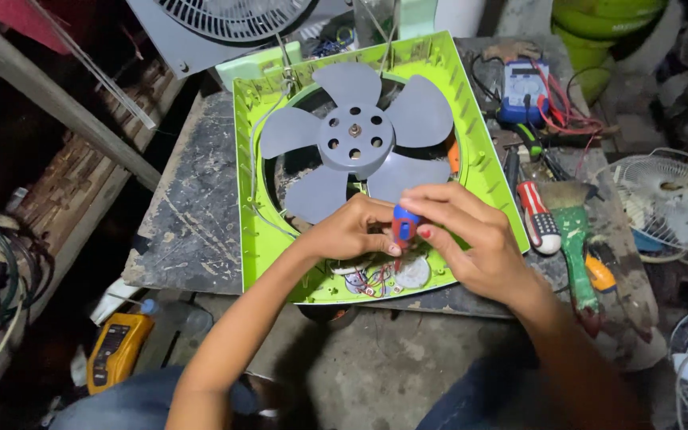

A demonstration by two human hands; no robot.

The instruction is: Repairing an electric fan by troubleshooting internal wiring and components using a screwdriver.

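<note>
A lime green fan housing (258, 159) lies flat on a worn dark table, with a grey five-blade fan wheel (357, 137) in its round opening. My right hand (471, 239) grips a screwdriver with a blue and orange handle (404, 222), held upright over the housing's near edge. My left hand (352, 231) is closed around the screwdriver's lower part, just above a cluster of red and blue wires and a round silver part (412, 273). The screwdriver's tip is hidden by my fingers.
A red and white handled screwdriver (538, 216), a green-handled brush (576, 247) and a blue multimeter (522, 87) with red leads lie at the right. A yellow meter (116, 350) sits low at left. A grey fan grille (224, 24) stands behind; a white grille (670, 199) at far right.
</note>
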